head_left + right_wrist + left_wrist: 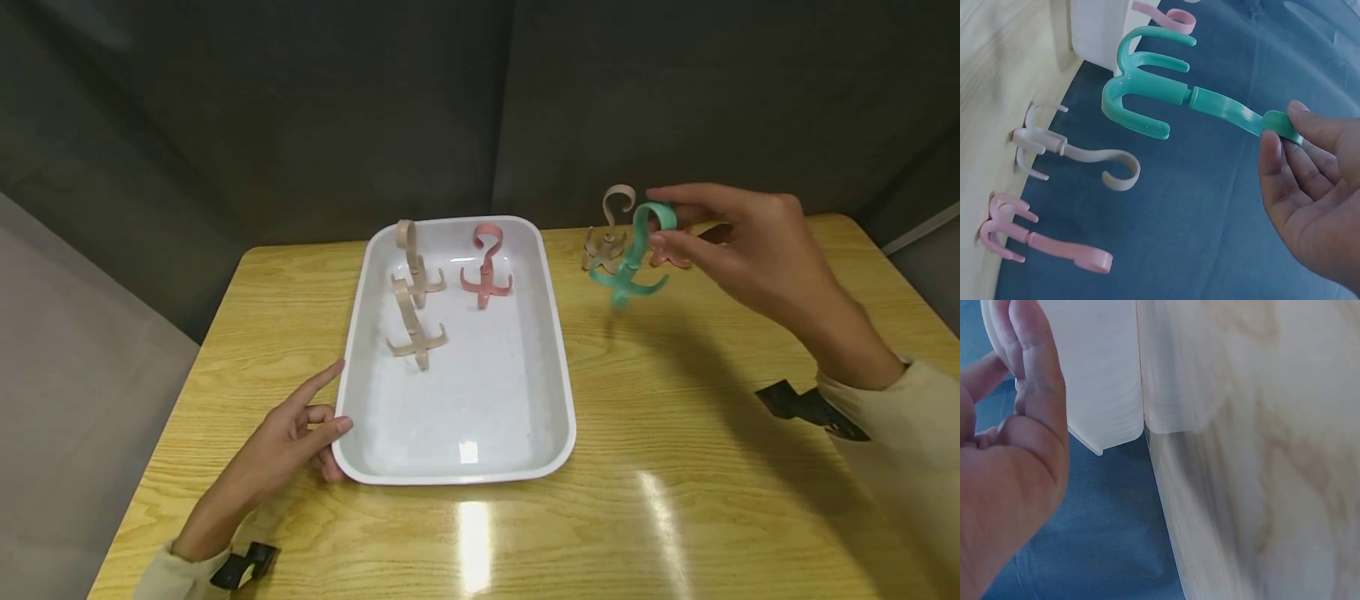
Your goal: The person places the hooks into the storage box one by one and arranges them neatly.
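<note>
My right hand (757, 242) pinches the curled top of a green four-prong rotating hanger hook (1154, 87) between thumb and fingers, holding it above the table right of the tray. Behind it on the table stand a beige hook (1044, 140) and a pink hook (1013, 228), the pink one partly hidden by the hand in the head view. My left hand (288, 442) holds the left rim of a white tray (457, 479), thumb over the edge and other fingers along the outside. Inside the tray are two beige hooks (417, 340) and a pink hook (486, 279), all upright.
The tray lies on a wood-grain table (675, 500), its far rim close to the table's back edge. A dark curtain (360, 108) hangs behind the table. Black straps (813, 410) circle near both sleeves.
</note>
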Available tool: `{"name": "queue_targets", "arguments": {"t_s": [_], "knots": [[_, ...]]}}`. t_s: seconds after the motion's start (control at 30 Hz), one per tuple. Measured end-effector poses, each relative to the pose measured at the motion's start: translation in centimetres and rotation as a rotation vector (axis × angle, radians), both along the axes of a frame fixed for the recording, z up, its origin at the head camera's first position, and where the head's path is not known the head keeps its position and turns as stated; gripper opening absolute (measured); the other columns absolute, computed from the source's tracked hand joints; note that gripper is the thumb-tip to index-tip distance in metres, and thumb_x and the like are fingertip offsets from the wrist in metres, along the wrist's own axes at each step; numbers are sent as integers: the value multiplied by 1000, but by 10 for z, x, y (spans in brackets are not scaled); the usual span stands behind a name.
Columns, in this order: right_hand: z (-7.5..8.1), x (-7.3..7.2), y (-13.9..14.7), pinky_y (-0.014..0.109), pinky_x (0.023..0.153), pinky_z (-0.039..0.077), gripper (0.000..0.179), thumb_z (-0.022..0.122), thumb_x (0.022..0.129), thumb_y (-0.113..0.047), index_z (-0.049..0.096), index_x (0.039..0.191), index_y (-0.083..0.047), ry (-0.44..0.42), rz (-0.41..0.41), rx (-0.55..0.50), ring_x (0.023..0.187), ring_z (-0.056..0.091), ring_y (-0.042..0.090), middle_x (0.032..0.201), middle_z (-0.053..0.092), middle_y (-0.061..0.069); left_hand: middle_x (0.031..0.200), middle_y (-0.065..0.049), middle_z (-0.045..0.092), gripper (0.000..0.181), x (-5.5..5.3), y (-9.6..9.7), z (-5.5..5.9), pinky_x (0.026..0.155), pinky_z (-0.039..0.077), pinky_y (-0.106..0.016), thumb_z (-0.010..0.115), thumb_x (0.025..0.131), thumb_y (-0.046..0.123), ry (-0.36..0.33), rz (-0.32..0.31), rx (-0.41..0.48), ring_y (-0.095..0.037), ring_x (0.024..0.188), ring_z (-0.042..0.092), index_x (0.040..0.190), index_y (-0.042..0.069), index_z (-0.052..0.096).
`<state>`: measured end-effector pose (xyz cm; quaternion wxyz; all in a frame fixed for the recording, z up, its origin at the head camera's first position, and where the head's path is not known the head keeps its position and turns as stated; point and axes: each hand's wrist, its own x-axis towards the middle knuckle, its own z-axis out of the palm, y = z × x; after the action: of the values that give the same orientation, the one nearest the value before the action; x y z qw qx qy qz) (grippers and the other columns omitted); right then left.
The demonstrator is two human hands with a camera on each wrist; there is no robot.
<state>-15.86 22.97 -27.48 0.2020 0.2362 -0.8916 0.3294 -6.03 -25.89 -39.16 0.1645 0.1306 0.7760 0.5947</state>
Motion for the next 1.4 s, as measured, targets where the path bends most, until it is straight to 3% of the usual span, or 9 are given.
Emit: {"name": "queue_targets", "arguments": {"t_s": [0.4, 0.8, 1.2, 1.4], "knots": [[5, -6, -16, 5, 65, 49, 42, 81, 90, 0, 73, 130, -7, 32, 62, 17, 69, 63, -12, 89, 77, 8, 82, -19, 63, 75, 1, 1, 1, 56, 64, -45, 58, 107, 6, -17, 10, -9, -26, 59, 71, 167, 7, 13], [9, -9, -38, 6, 74, 54, 38, 81, 90, -2, 74, 128, -5, -13, 112, -24, 84, 66, -12, 99, 78, 7, 83, -19, 63, 75, -1, 0, 0, 56, 64, -45, 58, 107, 6, -18, 6, -8, -26, 59, 71, 167, 6, 12], [10, -11, -58, 11, 68, 56, 40, 79, 92, -3, 72, 131, -4, -85, 201, -47, 82, 70, -7, 103, 78, 8, 82, -19, 62, 75, 0, -1, -1, 56, 63, -45, 58, 108, 6, -19, -1, 2, -26, 59, 71, 168, 7, 12], [11, -13, -68, 10, 66, 54, 40, 81, 91, -5, 73, 130, -4, -75, 213, -16, 81, 75, 9, 100, 78, 7, 81, -17, 62, 75, 0, -1, -1, 55, 63, -45, 58, 107, 6, -12, 4, 0, -26, 58, 71, 167, 6, 13]]}}
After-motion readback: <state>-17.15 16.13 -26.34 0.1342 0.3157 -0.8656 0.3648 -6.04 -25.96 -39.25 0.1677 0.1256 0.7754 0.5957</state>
